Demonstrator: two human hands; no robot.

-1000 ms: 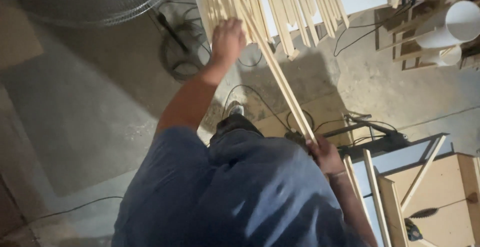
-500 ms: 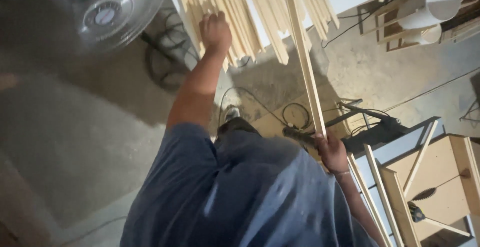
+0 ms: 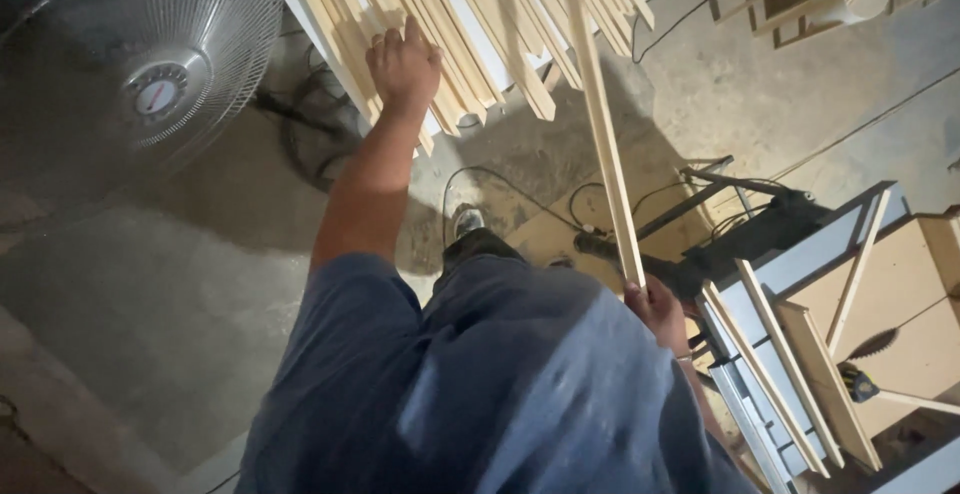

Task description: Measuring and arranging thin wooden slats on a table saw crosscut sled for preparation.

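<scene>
Nearest, at five o'clock, the right hand (image 3: 657, 312) is closed round the lower end of a long pale wooden strip (image 3: 603, 134), which slants up toward twelve. Just right of it, a blue-grey table saw with a plywood top (image 3: 880, 284) carries several loose strips. Farther out, toward eleven, the left hand (image 3: 404, 62) lies flat, fingers curled, on a leaning stack of pale wooden slats (image 3: 470, 24). A grey wire-caged floor fan (image 3: 150, 64) stands at ten. Steadying the stack while drawing the single strip straight along its length would likely keep neighbours from sliding.
</scene>
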